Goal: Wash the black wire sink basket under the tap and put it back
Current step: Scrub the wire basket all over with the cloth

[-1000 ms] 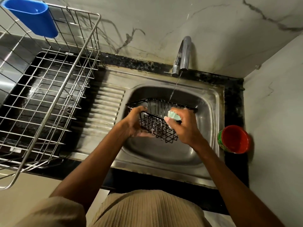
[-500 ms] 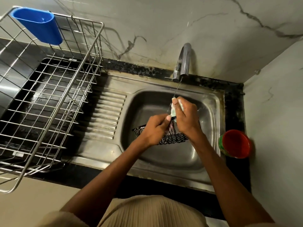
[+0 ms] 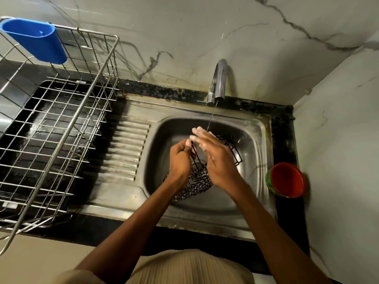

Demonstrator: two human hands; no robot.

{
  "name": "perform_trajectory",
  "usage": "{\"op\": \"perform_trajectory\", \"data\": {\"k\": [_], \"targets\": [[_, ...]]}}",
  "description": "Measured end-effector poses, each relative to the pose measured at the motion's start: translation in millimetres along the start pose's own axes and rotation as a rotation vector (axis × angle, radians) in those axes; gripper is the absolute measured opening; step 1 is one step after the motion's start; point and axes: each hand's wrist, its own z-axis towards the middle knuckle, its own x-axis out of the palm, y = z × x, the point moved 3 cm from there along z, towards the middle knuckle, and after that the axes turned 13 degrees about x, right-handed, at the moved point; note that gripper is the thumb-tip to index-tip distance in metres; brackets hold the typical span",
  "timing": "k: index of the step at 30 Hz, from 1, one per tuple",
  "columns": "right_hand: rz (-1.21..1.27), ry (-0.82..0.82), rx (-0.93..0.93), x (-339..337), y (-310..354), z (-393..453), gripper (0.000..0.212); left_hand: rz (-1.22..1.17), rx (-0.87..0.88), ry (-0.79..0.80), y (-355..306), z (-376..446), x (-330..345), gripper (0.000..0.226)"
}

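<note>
- Steel sink (image 3: pixel 260 140) set into a black table (image 3: pixel 284 128), with a ribbed draining board to the left of both hands.
- Pale marble-veined walls behind and to the right; chrome tap (image 3: pixel 219 78) just beyond the hands, running a thin stream of water down toward the right fingertips.
- Large steel wire dish rack (image 3: pixel 67 128) well to the left of the left hand, with a blue plastic cup holder (image 3: pixel 34 41) hooked on its far corner.
- Red cup with a green patterned outside (image 3: pixel 286 179) on the table, to the right of the right hand.
- Black wire sink basket (image 3: pixel 233 148) held tilted over the sink bowl, between and below both hands: thin dark wires in a grid, wet.
- Left hand (image 3: pixel 181 158): grip closed, fingers curled round the basket's wire edge.
- Right hand (image 3: pixel 217 158): fingers straight and soapy, laid flat against the basket, holding nothing.
- No readable writing or brand anywhere.
</note>
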Motion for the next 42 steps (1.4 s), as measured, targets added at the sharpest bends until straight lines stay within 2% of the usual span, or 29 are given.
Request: {"op": "perform_trajectory", "data": {"k": [3, 5, 8, 10, 12, 14, 16, 18, 21, 23, 25, 28, 31, 33, 38, 40, 42], "targets": [[0.087, -0.117, 0.366, -30.6, -40.4, 9.1, 0.057, -0.021, -0.021, -0.053, 0.2, 0.5, -6.5, 0.046], [0.099, -0.161, 0.488, -37.9, -51.0, 12.9, 0.051, 0.007, -0.016, -0.042, -2.3, 0.3, -4.4, 0.046], [0.098, -0.071, 0.33, -11.7, -13.9, 16.3, 0.056, 0.029, -0.018, -0.001, -0.2, 1.3, 5.0, 0.042], [0.066, 0.004, 0.183, 5.4, 11.9, 15.2, 0.05, 0.007, -0.01, -0.018, 4.2, 2.9, 4.4, 0.039], [0.03, 0.04, 0.112, 5.9, 13.4, 18.9, 0.044, -0.008, -0.002, -0.046, 7.9, 6.0, -2.4, 0.038], [0.028, 0.02, 0.202, -6.3, -11.2, 25.5, 0.045, 0.007, 0.011, -0.072, 6.9, 6.7, -10.6, 0.044], [0.053, -0.055, 0.39, -24.5, -41.8, 31.4, 0.046, 0.023, 0.048, -0.072, 1.5, 5.7, -13.5, 0.049], [0.066, -0.05, 0.489, -28.6, -54.6, 36.0, 0.044, 0.034, 0.04, -0.046, -0.5, 3.9, -9.0, 0.048], [0.041, -0.006, 0.344, -7.9, -16.8, 38.3, 0.043, 0.018, 0.002, -0.026, 1.9, 6.3, 1.4, 0.042], [0.034, 0.05, 0.171, 11.1, 15.9, 33.5, 0.043, -0.051, -0.006, -0.063, 4.3, 8.9, 1.2, 0.036], [0.036, 0.102, 0.099, 15.6, 22.0, 31.7, 0.044, -0.093, -0.016, -0.102, 7.3, 11.4, -3.3, 0.037], [-0.002, 0.034, 0.26, -5.3, -14.0, 43.5, 0.048, -0.054, -0.014, -0.14, 10.3, 10.5, -15.0, 0.046], [0.056, -0.06, 0.48, -26.7, -45.3, 50.2, 0.041, -0.015, 0.018, -0.118, 9.4, 9.1, -15.6, 0.049], [0.051, -0.049, 0.459, -21.6, -32.9, 48.9, 0.039, -0.001, 0.019, -0.109, 6.2, 9.6, -8.4, 0.048], [0.057, 0.096, 0.149, 12.6, 20.7, 33.9, 0.038, -0.07, -0.023, -0.126, 10.2, 13.1, -2.3, 0.04], [0.058, 0.117, 0.162, 7.2, 12.0, 36.1, 0.044, -0.065, -0.016, -0.126, 10.8, 11.7, -6.2, 0.042], [0.011, 0.052, 0.25, -6.3, -8.2, 42.0, 0.046, -0.053, 0.008, -0.143, 8.3, 11.3, -10.1, 0.045]]}}
